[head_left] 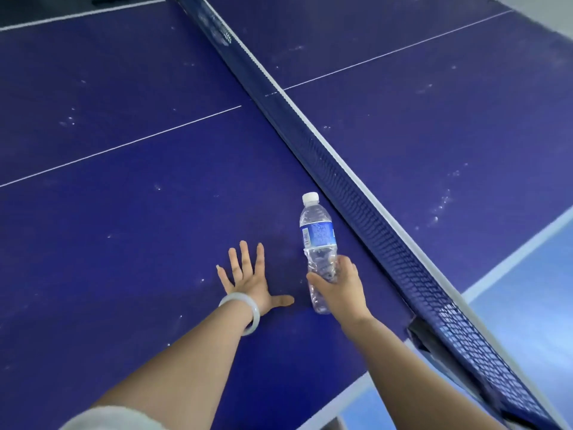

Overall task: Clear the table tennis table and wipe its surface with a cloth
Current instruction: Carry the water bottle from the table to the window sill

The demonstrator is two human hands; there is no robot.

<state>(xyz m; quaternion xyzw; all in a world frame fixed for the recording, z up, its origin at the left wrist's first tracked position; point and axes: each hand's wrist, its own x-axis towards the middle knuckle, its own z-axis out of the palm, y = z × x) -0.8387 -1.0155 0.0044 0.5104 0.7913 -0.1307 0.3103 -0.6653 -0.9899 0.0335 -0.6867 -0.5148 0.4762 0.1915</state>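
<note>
A clear plastic water bottle (pixel 318 234) with a white cap and a blue label stands on the dark blue table tennis table (pixel 130 212), close to the net. My right hand (pixel 339 288) grips the bottle's lower half. My left hand (pixel 248 282) rests flat on the table just left of the bottle, fingers spread, with a pale bangle on its wrist. No cloth is in view.
The dark blue net (pixel 347 184) with a white top band runs diagonally from the top centre to the bottom right, its clamp (pixel 426 336) at the table's near edge. White marks speckle the surface. Light blue floor (pixel 527 305) lies beyond the edge at the right.
</note>
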